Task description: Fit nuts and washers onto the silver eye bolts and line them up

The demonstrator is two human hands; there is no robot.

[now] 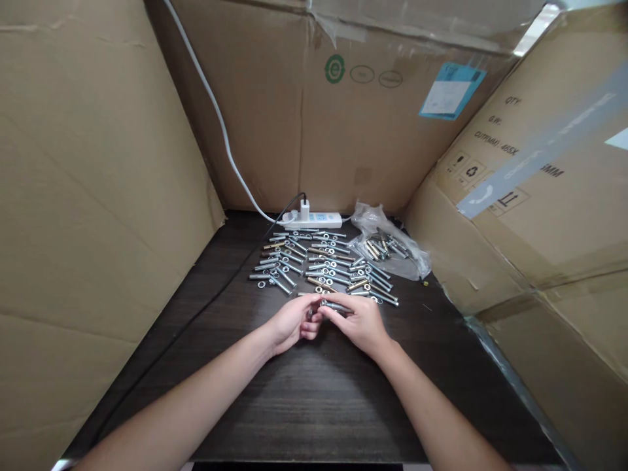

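My right hand (362, 320) is closed around a silvery expansion bolt (337, 307), which lies nearly level between thumb and fingers. At the bolt's left end, the thumb and fingertips of my left hand (294, 320) are pinched together, meeting the right fingertips. Something small and metallic shows among the curled left fingers, too hidden to name. Just beyond both hands, rows of bolts and sleeves (330, 256) lie on the dark table with loose nuts (329, 282) and washers (261, 284) among them. Most are silvery, a few brassy.
A clear plastic bag (407, 255) holding more bolts lies at the back right. Behind the rows sits a white power strip (324, 220) with a plugged-in charger (305, 209). A black cable (210, 302) crosses the table's left side. Cardboard walls (265, 118) enclose three sides.
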